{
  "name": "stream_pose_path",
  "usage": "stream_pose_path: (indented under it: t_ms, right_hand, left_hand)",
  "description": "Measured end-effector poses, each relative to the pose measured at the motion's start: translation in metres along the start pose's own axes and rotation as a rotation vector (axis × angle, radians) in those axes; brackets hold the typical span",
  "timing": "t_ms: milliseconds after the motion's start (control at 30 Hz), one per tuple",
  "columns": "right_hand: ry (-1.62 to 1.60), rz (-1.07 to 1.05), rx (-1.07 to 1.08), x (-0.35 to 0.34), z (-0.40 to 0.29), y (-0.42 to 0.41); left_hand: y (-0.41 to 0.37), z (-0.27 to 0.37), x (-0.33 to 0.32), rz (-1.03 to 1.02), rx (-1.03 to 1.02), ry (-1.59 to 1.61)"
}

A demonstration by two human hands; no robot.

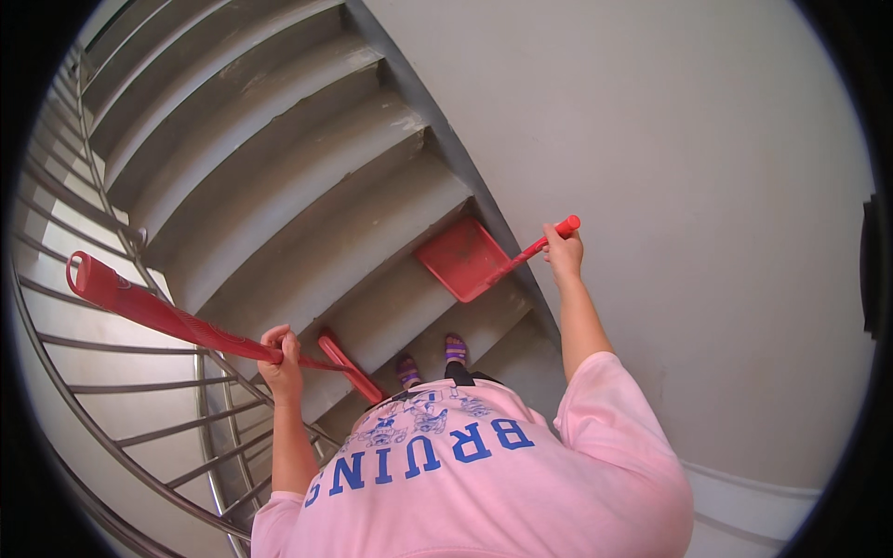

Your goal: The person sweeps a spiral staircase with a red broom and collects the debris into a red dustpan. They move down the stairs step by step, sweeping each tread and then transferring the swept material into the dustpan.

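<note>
My left hand (280, 359) is closed around the red handle of a broom (185, 324), whose thick top end points up and left toward the railing. The broom's head (352, 368) is low, at a stair tread near my feet; its bristles are hidden. At the right, my right hand (564, 251) grips the upper end of the red handle of a dustpan (464, 259). The pan lies over a stair tread beside the wall. Its inside looks dusty or stained.
Grey concrete stairs (300, 202) curve away to the upper left. A metal railing (132, 446) runs along the left side. A plain pale wall (649, 181) with a dark skirting band (446, 132) borders the right. My feet in purple sandals (455, 347) stand on a step.
</note>
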State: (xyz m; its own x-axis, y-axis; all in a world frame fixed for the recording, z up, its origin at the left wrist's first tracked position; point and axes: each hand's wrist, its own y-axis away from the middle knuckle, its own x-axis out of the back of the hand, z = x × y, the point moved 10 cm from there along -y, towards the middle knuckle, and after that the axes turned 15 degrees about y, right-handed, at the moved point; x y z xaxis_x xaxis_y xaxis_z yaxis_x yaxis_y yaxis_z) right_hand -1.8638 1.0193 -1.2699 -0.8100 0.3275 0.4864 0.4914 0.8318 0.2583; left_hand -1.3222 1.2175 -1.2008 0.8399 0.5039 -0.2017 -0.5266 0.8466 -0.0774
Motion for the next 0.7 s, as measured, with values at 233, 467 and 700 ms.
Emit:
stream_pose_path:
  t_ms: [233, 467, 700]
  right_hand:
    - [-0.077, 0.099, 0.004, 0.055, 0.038, -0.007]
    - [-0.117, 0.188, -0.043, 0.155, 0.040, 0.043]
    - [-0.068, 0.209, -0.092, 0.198, 0.057, 0.060]
  left_hand:
    - [-0.017, -0.010, -0.038, -0.041, 0.051, -0.035]
    - [-0.034, -0.018, -0.053, -0.087, 0.028, -0.057]
    - [-0.048, -0.030, -0.077, -0.117, 0.045, -0.074]
